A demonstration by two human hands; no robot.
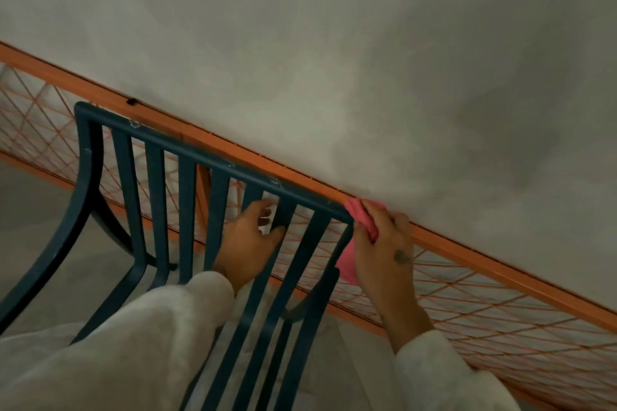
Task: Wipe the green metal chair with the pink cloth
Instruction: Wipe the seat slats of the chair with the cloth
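White sleeves, two of them, come in from the bottom edge: left sleeve [110, 340] bulky and covering much of the lower chair, right sleeve [444, 374] thinner. Two hands in view. Left hand [248, 242] is closed round one slat [283, 243] of the chair back, fingers poking through the gap, thumb on the near side. Right hand [384, 243] grips the pink cloth [359, 210], bunched, pressed on the right end of the top rail [213, 157] at the corner; more cloth hangs below the hand beside the right upright (one cloth, seen in two patches).

One green metal chair [157, 197], dark blue-green in this dim light, curved slatted back. Roughly eight slats plus two outer uprights; lower ends are hidden by the sleeves, so the count is approximate. Curved legs or arm supports show at left.

Just beyond the chair, touching or nearly so (cannot tell which), one orange railing [467, 248] runs diagonally across the frame, with orange diamond mesh [484, 314] beneath it. Pale floor [40, 243] at lower left. Past the railing, a grey mottled surface [334, 43] fills the upper half, blurred.
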